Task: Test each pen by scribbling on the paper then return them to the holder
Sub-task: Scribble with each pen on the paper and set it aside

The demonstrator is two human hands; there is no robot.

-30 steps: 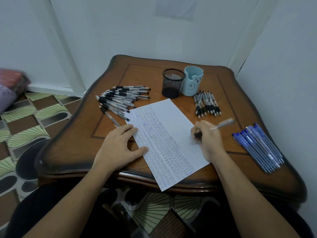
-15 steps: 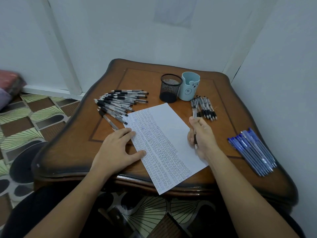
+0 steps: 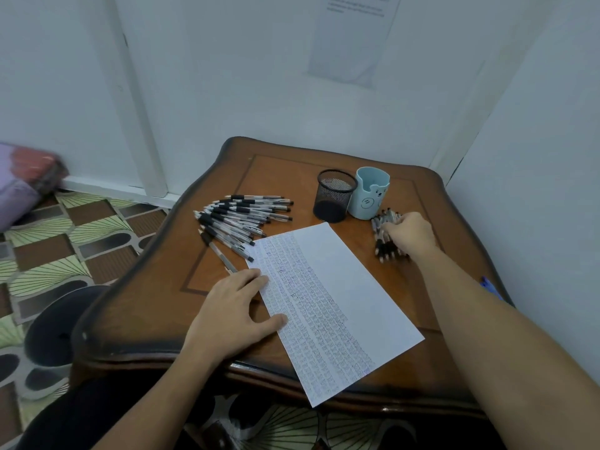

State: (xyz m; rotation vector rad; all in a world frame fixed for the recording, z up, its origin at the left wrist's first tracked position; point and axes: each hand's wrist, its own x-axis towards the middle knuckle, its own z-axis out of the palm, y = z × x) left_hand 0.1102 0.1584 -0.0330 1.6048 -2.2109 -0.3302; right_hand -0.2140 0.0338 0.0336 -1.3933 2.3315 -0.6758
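Under the right hand (image 3: 409, 235) sits the small pen pile (image 3: 384, 250), blue holder (image 3: 370, 198) just beyond its fingertips; fingers curl onto the pile, grip unclear; left hand (image 3: 233, 315) lies flat, pinning the paper (image 3: 337, 280) for scribbling.

Home room corner, ornate wooden table (image 3: 285, 177), patterned floor covering (image 3: 97, 216), blurred fabric bundle (image 3: 22, 186)

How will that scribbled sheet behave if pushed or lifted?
The paper is one thin sheet, so probably floppy and very light. On the glossy table it would likely slide; the left hand presses its edge. Its near corner overhangs, so it may droop.
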